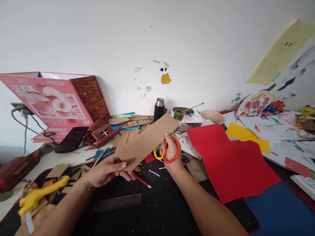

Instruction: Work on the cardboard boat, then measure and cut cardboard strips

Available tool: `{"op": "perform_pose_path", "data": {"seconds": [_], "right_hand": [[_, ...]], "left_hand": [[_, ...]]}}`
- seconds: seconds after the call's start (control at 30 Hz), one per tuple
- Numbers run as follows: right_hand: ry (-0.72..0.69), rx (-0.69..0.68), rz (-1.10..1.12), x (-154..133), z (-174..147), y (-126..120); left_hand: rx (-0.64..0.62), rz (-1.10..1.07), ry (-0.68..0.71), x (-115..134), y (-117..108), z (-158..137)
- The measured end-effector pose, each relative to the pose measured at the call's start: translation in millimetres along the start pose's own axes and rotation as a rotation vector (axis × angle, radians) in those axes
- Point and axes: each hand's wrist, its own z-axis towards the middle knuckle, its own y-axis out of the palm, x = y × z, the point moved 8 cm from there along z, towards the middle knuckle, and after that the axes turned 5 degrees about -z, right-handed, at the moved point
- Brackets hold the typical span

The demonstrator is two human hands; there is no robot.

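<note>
A long strip of brown cardboard (147, 139) with fold lines is held up at a slant over the black mat. My left hand (114, 170) pinches its lower left end, thumb on top and fingers beneath. My right hand (171, 155) grips the cardboard near its upper right end between thumb and fingers. Scissors (176, 154) with an orange and a yellow handle loop hang on that same hand; their blades are hidden. Below the left hand lies a red pencil (144, 182), and nearer me a clear ruler (118, 202).
A yellow glue gun (41, 195) lies among cardboard scraps at left. Behind are a small model boat (104, 134), a phone (71, 139), a pink box (54, 101) and a black flask (159, 109). Red sheet (228, 164) and yellow paper (246, 136) spread at right.
</note>
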Motion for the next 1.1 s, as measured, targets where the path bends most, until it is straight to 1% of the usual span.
{"op": "perform_pose_path", "data": {"seconds": [0.1, 0.2, 0.27, 0.3, 0.37, 0.47, 0.6, 0.7, 0.8, 0.87, 1.1], "right_hand": [[-0.010, -0.031, -0.031, -1, -2, 2], [0.007, -0.097, -0.068, 4, -6, 10], [0.043, -0.154, -0.087, 9, -10, 16], [0.059, -0.174, -0.089, 12, -11, 19], [0.072, -0.189, -0.087, 16, -14, 21], [0.052, -0.162, -0.083, 16, -16, 21], [0.038, -0.144, -0.109, 16, -24, 22], [0.062, -0.197, -0.156, 19, -34, 28], [0.064, -0.248, -0.199, 22, -40, 33], [0.057, -0.250, -0.208, 24, -40, 32], [0.053, -0.229, -0.186, 25, -36, 30]], "left_hand": [[0.175, -0.047, 0.030, 7, -11, 4], [0.357, -0.209, 0.128, 17, -27, 5], [0.426, -0.320, 0.180, 19, -34, 4], [0.430, -0.356, 0.204, 19, -34, 5], [0.397, -0.388, 0.264, 20, -29, 6], [0.350, -0.384, 0.332, 17, -18, 8], [0.359, -0.356, 0.329, 9, -4, 13], [0.379, -0.307, 0.325, 5, 4, 15], [0.456, -0.310, 0.303, 2, 4, 15], [0.492, -0.317, 0.300, 1, 3, 14], [0.474, -0.250, 0.268, 3, 2, 17]]}}
